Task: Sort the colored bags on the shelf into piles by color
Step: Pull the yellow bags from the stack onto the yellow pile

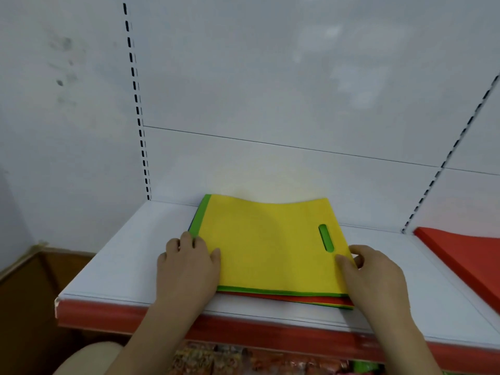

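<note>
A stack of flat colored bags lies in the middle of the white shelf [121, 266]. A yellow bag [270, 244] with a slot handle is on top; a green bag [201, 215] shows under it along the left and front edges, and red bags [297, 298] peek out at the front. My left hand [188, 262] rests on the stack's left edge, thumb on the yellow bag. On the stack's right edge, my right hand [373, 269] pinches the yellow bag, thumb on top and fingers under. A separate red pile [465, 255] lies at the far right.
The shelf has a red front strip [130, 316] and a white back panel with slotted uprights [138, 104]. Packaged goods [216, 358] show on a lower shelf. A brown cardboard box [32, 272] stands at the left, beyond the shelf end.
</note>
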{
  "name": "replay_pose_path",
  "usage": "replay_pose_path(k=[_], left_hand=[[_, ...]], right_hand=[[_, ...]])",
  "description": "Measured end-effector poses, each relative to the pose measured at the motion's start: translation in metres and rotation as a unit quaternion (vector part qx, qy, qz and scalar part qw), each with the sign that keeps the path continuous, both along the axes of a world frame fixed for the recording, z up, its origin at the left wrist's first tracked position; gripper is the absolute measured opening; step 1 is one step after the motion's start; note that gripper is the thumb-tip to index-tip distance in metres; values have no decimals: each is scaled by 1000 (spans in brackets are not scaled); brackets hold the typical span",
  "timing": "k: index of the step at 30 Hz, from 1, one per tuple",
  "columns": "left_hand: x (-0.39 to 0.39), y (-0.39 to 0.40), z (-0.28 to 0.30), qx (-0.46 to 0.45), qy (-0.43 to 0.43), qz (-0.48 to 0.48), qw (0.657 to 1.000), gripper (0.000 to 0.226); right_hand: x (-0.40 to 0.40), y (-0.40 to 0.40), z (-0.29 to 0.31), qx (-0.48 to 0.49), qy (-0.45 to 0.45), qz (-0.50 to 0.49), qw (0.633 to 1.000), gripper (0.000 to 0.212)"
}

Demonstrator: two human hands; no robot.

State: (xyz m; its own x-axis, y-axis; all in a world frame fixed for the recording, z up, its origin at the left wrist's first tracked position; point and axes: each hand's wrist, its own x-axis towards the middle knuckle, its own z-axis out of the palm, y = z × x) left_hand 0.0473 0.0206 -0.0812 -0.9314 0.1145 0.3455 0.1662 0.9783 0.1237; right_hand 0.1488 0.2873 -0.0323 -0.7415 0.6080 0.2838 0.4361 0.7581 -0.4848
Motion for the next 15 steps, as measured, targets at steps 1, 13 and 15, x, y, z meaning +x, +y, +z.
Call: replay_pose_path(k=[1,13,15], left_hand=[[0,0,0,-3,16,-5,1000,34],[11,5,19,14,113,-11,993,36],[13,6,24,61,123,-20,990,35]], right_hand=[[-1,-1,0,0,9,0,1000,35],[0,-2,-2,11,101,5,995,16],[1,-2,-2,18,131,11,991,10]])
